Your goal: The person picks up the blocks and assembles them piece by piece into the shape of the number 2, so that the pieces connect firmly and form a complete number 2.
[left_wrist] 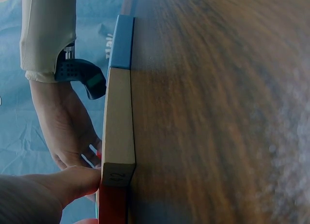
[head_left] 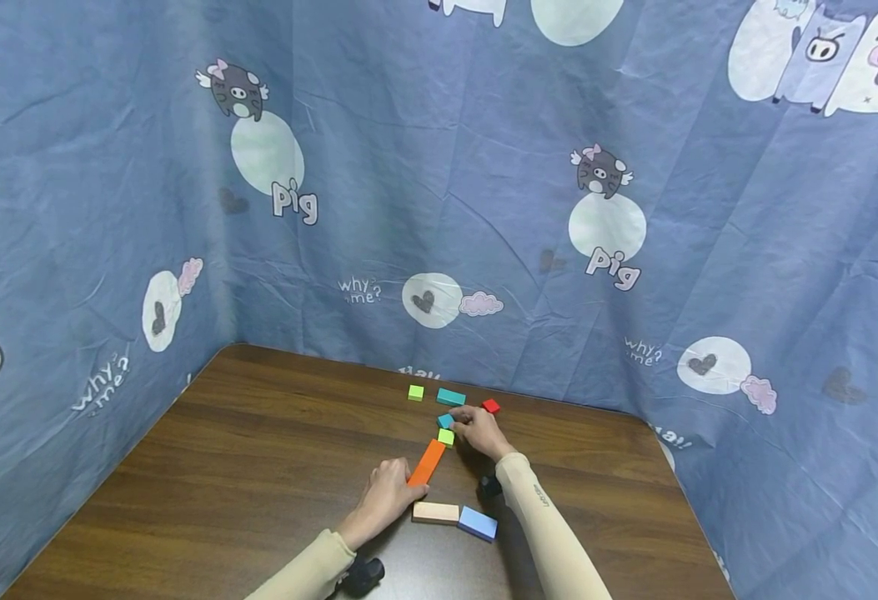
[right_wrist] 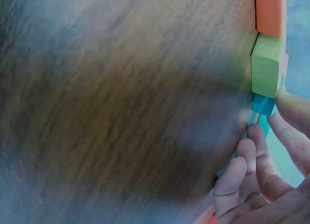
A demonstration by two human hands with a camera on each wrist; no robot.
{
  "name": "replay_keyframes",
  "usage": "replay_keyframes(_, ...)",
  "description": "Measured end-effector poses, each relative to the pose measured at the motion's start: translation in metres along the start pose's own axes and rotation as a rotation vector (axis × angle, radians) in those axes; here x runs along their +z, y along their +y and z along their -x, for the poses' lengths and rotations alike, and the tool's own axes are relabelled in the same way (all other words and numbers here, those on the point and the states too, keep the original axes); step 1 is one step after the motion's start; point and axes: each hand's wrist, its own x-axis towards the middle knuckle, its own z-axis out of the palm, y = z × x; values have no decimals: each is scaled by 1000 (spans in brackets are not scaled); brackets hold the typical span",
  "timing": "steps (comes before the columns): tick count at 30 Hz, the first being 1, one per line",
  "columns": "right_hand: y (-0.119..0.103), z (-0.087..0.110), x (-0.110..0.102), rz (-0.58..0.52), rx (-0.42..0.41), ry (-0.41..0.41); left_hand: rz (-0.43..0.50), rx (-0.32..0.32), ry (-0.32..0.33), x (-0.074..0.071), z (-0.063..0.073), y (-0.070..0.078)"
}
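My left hand [head_left: 384,497] grips the near part of a long orange block [head_left: 428,462], which lies at a slant on the table. In the left wrist view, the thumb [left_wrist: 80,180] sits beside the corner where the orange block meets a beige block [left_wrist: 118,122]. A lime green cube [head_left: 446,437] stands against the far end of the orange block. Just beyond it is a small teal block [head_left: 445,422], pinched by the fingertips of my right hand [head_left: 481,432]. The right wrist view shows the teal block [right_wrist: 263,104] close against the green cube [right_wrist: 266,67].
Near the table's front, the beige block [head_left: 435,513] and a blue block [head_left: 478,523] lie end to end. Farther back are another lime green block [head_left: 415,392], a longer teal block [head_left: 451,397] and a red block [head_left: 490,406]. A patterned blue cloth [head_left: 439,208] hangs behind the brown table [head_left: 258,467].
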Motion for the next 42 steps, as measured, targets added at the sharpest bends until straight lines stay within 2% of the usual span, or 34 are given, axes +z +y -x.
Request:
replay_keyframes(22,2,3,0,-47,-21,34,8,-5,9,0,1,0)
replay_keyframes(42,16,12,-10,-58,13,190,24,-17,-5,-2,-1,0)
